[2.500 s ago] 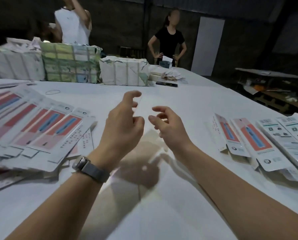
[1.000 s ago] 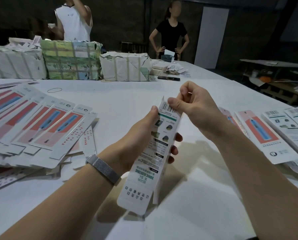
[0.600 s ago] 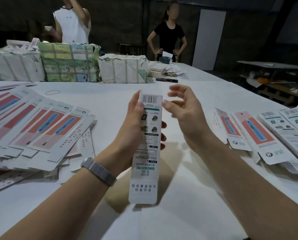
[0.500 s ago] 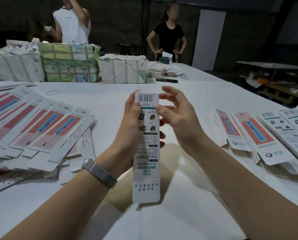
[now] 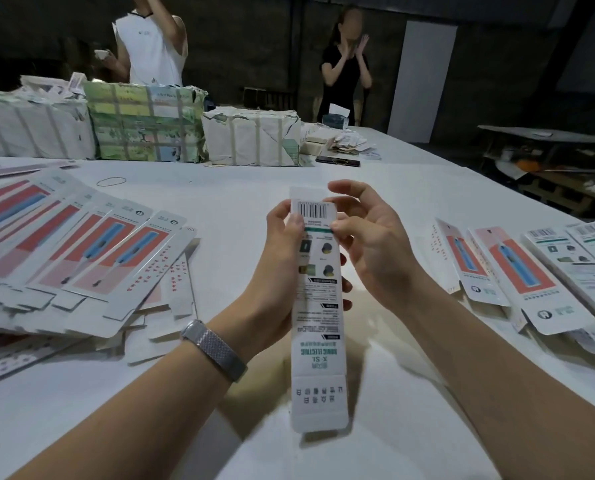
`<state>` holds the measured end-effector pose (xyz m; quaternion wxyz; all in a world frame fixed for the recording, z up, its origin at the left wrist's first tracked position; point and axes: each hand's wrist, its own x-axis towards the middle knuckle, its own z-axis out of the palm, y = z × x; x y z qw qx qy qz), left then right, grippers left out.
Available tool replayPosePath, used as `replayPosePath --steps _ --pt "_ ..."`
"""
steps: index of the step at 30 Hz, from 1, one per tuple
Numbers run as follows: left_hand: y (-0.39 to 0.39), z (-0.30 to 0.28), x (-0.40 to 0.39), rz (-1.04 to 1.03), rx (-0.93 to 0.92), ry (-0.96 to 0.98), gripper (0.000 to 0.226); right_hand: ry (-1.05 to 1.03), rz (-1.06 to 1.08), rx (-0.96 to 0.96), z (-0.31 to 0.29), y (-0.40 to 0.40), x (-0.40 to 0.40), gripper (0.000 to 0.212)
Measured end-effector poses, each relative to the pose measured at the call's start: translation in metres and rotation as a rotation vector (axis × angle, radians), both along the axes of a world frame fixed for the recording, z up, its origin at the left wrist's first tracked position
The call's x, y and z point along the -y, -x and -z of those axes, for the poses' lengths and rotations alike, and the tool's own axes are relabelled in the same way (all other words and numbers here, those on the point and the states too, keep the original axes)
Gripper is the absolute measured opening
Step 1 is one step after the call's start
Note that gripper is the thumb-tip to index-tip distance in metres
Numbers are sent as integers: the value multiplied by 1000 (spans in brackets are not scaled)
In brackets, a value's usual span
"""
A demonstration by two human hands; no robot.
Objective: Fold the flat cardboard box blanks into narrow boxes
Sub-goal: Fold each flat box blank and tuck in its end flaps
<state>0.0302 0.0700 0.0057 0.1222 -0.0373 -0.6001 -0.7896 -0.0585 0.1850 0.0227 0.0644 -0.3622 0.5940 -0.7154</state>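
A narrow box [image 5: 318, 306] stands upright above the desk [image 5: 393, 427], gripped by left hand [image 5: 278, 268] fingers behind it; right hand [image 5: 368, 244] thumb and curled fingers pinch its top edge.

Single view only, worn on the head, looking forward and down across the white desk [image 5: 220, 427]. Wide-angle, with straight edges bowed toward the borders. Very near to the left hand [image 5: 275, 271] and the right hand [image 5: 375, 251], both raised at frame centre around a narrow box [image 5: 318, 327]; forearms entering from the two lower corners. Takes in the fanned flat blanks [image 5: 81, 258] at the left edge and the folded boxes [image 5: 531, 271] at the right edge. Reaches far enough to catch the wrapped bundles [image 5: 143, 123] along the far side of the desk and two standing people [image 5: 344, 74] against a dark wall beyond.
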Motion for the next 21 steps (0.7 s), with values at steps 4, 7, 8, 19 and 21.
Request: replayPosePath --steps 4,7,8,19,21 --pt "0 0 1 7 -13 42 25 43 13 0 -2 0 0 29" --pt "0 -1 -1 43 -9 56 27 112 64 -2 -4 1 -3 23" --pt "-1 -1 -1 57 -5 59 28 133 77 2 -5 1 -5 23" --pt "-2 1 -10 49 7 17 34 197 10 86 -7 2 -6 47" --pt "-2 1 -9 71 10 27 31 182 7 94 -9 0 -5 38"
